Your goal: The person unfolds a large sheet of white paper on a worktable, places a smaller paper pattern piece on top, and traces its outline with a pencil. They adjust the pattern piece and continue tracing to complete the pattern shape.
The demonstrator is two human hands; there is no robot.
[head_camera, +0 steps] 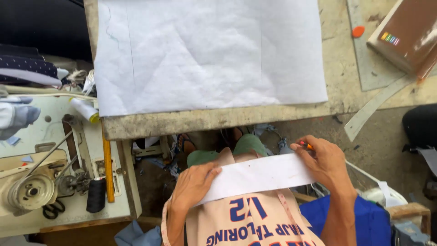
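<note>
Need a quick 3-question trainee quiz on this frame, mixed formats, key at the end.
1. True or false: the left hand and right hand hold opposite ends of the white strip.
2. Multiple choice: what lies on the worktable? A) large white sheet B) red blanket C) stack of plates
3. Fill in: beside the sewing machine stands a ____ spool of thread.

Key: 1 true; 2 A; 3 black
</note>
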